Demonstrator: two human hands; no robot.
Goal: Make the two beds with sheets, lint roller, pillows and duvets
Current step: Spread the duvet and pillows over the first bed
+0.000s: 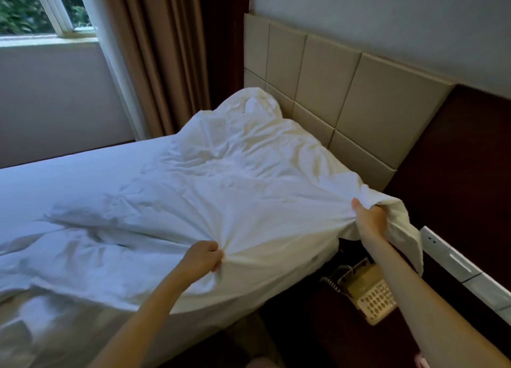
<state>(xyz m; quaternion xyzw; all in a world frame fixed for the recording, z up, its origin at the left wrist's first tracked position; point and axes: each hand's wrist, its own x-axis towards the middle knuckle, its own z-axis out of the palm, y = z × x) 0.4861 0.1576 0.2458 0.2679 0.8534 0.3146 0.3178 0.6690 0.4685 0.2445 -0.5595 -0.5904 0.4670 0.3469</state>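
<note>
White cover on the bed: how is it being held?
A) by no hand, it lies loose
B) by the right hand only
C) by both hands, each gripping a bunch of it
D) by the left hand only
C: the left hand bunches the cover along its near side, and the right hand grips its corner by the headboard.

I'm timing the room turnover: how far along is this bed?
Done: the far mattress looks smoothly covered. In hand: left hand and right hand grip the crumpled white bedding near the headboard. Left: smoothing it; no pillows show, and no second bed is in view.
</note>
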